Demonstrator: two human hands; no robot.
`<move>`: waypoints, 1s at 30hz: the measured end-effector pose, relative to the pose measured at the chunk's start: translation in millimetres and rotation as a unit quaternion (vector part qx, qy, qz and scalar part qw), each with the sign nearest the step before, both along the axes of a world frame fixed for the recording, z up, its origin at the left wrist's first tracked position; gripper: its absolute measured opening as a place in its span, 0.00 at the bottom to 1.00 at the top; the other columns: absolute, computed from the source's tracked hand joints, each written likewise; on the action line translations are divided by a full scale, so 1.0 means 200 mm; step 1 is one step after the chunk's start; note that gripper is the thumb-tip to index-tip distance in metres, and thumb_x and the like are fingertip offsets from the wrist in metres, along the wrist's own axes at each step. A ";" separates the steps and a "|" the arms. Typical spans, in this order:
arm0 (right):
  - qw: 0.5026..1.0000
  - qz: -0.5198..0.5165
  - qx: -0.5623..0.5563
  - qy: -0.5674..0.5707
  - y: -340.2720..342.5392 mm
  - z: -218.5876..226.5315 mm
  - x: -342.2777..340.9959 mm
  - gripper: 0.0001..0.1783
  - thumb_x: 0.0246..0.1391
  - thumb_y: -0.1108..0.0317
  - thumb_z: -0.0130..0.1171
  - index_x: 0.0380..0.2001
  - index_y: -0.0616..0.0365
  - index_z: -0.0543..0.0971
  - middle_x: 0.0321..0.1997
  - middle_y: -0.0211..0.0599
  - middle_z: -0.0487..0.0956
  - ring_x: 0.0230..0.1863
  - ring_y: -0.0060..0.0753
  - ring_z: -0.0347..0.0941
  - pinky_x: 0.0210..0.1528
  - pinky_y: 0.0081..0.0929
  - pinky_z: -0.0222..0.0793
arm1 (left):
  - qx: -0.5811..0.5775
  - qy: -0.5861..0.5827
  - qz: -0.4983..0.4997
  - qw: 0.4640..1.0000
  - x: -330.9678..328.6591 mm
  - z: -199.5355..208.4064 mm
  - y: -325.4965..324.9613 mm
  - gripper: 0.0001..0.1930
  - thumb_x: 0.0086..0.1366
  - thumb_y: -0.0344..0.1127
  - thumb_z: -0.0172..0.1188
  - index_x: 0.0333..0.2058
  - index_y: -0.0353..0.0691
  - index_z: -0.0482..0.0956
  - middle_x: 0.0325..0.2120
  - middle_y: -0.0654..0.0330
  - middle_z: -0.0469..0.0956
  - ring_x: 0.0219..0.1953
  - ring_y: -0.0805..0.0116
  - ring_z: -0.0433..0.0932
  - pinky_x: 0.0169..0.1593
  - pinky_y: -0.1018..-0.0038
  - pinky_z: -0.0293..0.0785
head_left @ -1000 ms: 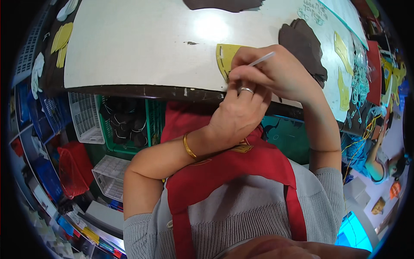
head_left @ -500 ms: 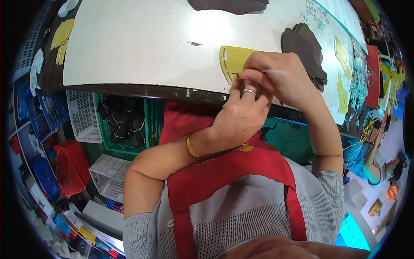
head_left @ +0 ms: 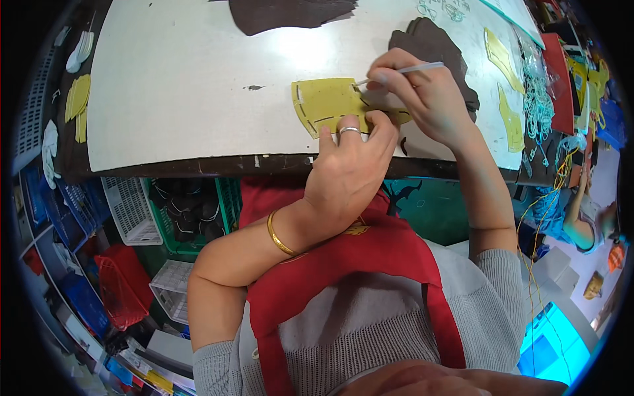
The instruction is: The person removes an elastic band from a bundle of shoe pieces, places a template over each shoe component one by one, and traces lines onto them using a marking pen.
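A yellow template (head_left: 327, 99) with dark slots along its edges lies flat near the front edge of the white tabletop. My left hand (head_left: 350, 171) rests on its near edge, fingers spread and pressing down; a ring and a gold bangle are on this arm. In the fingers of my right hand (head_left: 436, 99) is a thin pale pen (head_left: 422, 66), held at a low slant. Its tip touches or hovers at the slot by the template's far right corner. Part of the template's right side is hidden under my hands.
Behind my right hand lies a stack of dark brown pieces (head_left: 462, 66); another dark piece (head_left: 284, 16) is at the far edge. More yellow templates (head_left: 505, 59) and tangled pale cord (head_left: 538, 86) lie at the right. Crates, including a green one (head_left: 228, 201), stand below the table.
The template now shows more fully, further left in view. My right hand has moved away from my left, to the template's far edge. My left fingers have spread onto its near edge.
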State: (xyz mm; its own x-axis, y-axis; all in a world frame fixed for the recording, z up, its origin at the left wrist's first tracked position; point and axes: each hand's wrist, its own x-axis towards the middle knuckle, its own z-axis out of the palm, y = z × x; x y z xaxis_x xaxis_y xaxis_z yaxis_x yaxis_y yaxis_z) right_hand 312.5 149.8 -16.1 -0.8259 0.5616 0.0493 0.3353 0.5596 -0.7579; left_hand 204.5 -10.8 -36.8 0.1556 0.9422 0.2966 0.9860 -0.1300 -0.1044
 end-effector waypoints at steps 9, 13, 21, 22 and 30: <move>0.972 0.054 0.230 -0.019 0.02 -0.02 0.24 0.11 0.66 0.59 0.60 0.33 0.54 0.76 0.23 0.38 0.78 0.26 0.46 0.78 0.28 0.39 0.72 | -0.011 -0.002 0.023 1.000 0.01 -0.01 0.00 0.15 0.64 0.37 0.57 0.49 0.48 0.82 0.41 0.63 0.73 0.35 0.65 0.72 0.39 0.69 0.77; 0.981 -0.012 0.187 -0.055 -0.04 0.01 0.34 0.10 0.67 0.61 0.59 0.37 0.55 0.76 0.24 0.38 0.78 0.27 0.49 0.79 0.29 0.42 0.73 | 0.000 0.017 0.020 1.000 -0.01 -0.01 0.02 0.23 0.59 0.34 0.57 0.55 0.52 0.81 0.39 0.68 0.75 0.31 0.67 0.70 0.28 0.80 0.72; 0.974 -0.056 0.126 -0.180 -0.12 0.05 0.05 0.12 0.67 0.60 0.56 0.41 0.57 0.81 0.36 0.44 0.83 0.39 0.51 0.80 0.41 0.42 0.75 | 0.045 -0.059 0.016 0.997 -0.06 -0.01 0.03 0.12 0.57 0.34 0.60 0.41 0.44 0.82 0.30 0.63 0.74 0.27 0.67 0.72 0.26 0.77 0.73; 0.976 -0.019 0.145 -0.160 -0.11 0.04 0.06 0.12 0.65 0.59 0.57 0.37 0.56 0.82 0.34 0.44 0.84 0.39 0.52 0.81 0.40 0.44 0.76 | 0.048 -0.051 0.021 0.997 -0.09 -0.02 0.03 0.12 0.57 0.34 0.60 0.41 0.44 0.82 0.30 0.63 0.74 0.27 0.67 0.72 0.26 0.77 0.73; 0.958 -0.260 0.084 -0.088 0.17 0.07 0.42 0.11 0.62 0.63 0.64 0.42 0.58 0.87 0.32 0.35 0.86 0.30 0.21 0.79 0.35 0.23 0.73 | 0.190 -0.071 0.040 0.978 -0.61 -0.07 0.29 0.16 0.56 0.32 0.69 0.44 0.39 0.80 0.41 0.54 0.80 0.44 0.51 0.79 0.49 0.59 0.77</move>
